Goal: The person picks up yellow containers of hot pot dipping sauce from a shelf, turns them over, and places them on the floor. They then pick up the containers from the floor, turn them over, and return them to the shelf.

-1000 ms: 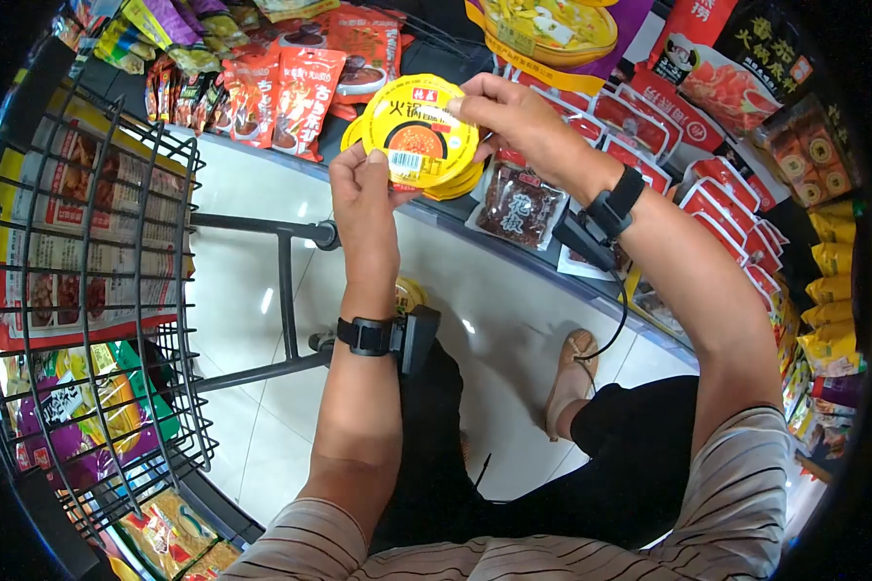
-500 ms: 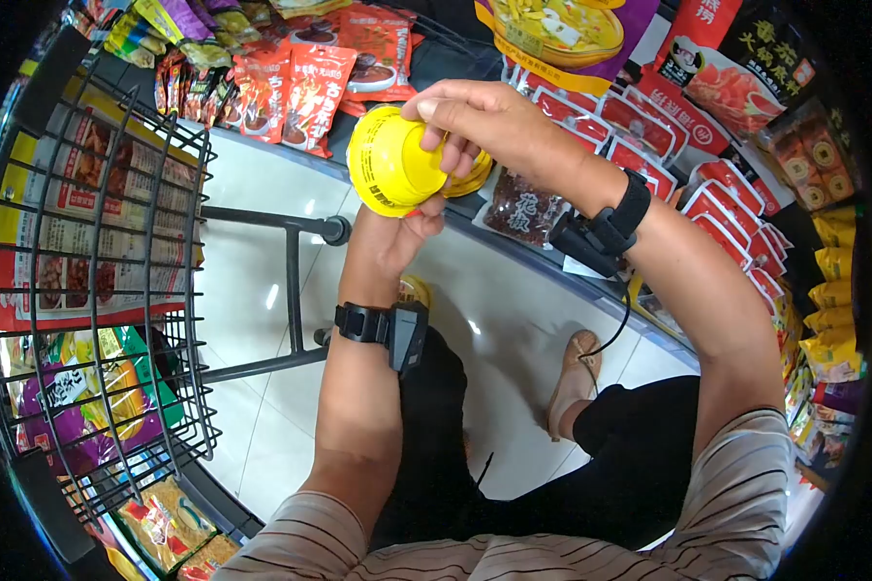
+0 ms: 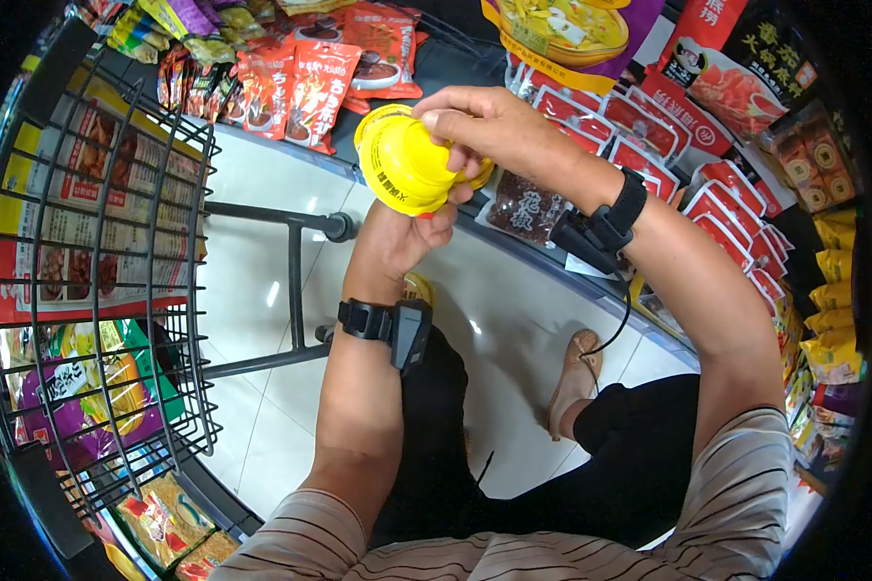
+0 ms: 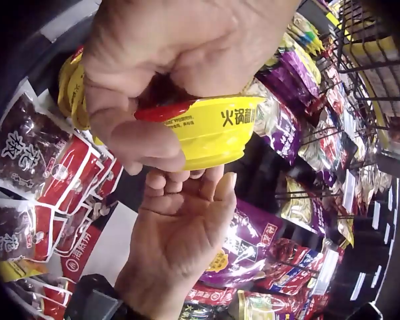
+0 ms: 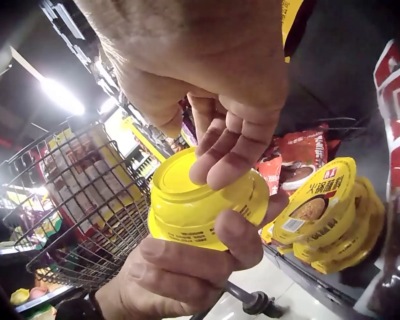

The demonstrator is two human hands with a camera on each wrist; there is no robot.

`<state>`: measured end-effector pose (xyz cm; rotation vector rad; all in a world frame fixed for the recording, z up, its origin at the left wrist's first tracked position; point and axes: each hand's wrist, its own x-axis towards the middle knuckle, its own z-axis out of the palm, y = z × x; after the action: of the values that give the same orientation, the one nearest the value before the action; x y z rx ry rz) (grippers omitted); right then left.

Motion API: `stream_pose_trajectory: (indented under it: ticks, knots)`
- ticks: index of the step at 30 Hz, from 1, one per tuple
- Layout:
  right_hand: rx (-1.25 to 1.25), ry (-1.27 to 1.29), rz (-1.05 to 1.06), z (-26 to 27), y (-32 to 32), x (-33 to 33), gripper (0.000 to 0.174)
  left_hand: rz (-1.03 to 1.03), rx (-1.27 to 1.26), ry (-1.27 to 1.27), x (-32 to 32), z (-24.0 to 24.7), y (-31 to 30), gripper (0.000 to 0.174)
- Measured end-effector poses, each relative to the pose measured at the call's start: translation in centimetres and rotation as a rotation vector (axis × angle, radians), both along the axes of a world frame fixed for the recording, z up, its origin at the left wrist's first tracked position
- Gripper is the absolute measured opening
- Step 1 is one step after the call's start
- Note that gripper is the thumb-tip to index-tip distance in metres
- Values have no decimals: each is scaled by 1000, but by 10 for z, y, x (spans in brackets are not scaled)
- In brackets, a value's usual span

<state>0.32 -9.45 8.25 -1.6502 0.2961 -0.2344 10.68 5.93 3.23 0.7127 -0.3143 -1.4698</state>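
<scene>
In the head view my left hand (image 3: 407, 237) holds a yellow plastic tub (image 3: 407, 165) turned over, its narrow base facing up and small dark print on its side. The right wrist view shows the left fingers and thumb (image 5: 183, 273) gripping the tub around its rim. Above it is my right hand (image 3: 504, 121), loosely bent, with fingertips touching the base. Seen from the left wrist, the right palm (image 4: 180, 233) faces the tub. The red-and-yellow lid side is mostly hidden under the left hand.
Matching yellow tubs (image 5: 340, 227) are stacked on the shelf beside the hands. Red sauce pouches (image 3: 315, 87), a bag of dark spice (image 3: 523, 208) and red-white packs (image 3: 649, 131) line the shelf. A black wire cart (image 3: 116, 242) with packages stands at the left, above a tiled floor (image 3: 262, 281).
The tub has been turned from printed lid up to base up. My right hand has gone from pinching its edge to touching the base. Over the last half second the tub tilts slightly further.
</scene>
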Motion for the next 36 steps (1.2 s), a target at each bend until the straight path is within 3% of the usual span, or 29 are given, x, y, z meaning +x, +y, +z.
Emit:
stream_pose_trajectory:
  ticks: [8, 11, 14, 18, 24, 29, 36]
  knots:
    - [-4, 4, 7, -7, -3, 3, 37, 87, 127, -74, 6, -9, 0, 24]
    - [31, 49, 5, -9, -6, 7, 41, 231, 198, -217, 15, -19, 0, 30]
    - [31, 76, -58, -18, -13, 10, 48, 554, 299, -659, 17, -22, 1, 41]
    - [100, 133, -53, -29, -19, 5, 48, 657, 276, -762, 17, -14, 2, 46]
    - [359, 72, -31, -45, -26, 4, 45, 783, 139, -647, 18, -14, -1, 48]
    - [505, -43, -106, -49, -14, 7, 59, 597, 180, -548, 15, -11, -1, 46]
    - [195, -75, -3, -49, 11, 11, 60, 548, -39, -382, 24, -18, 4, 43]
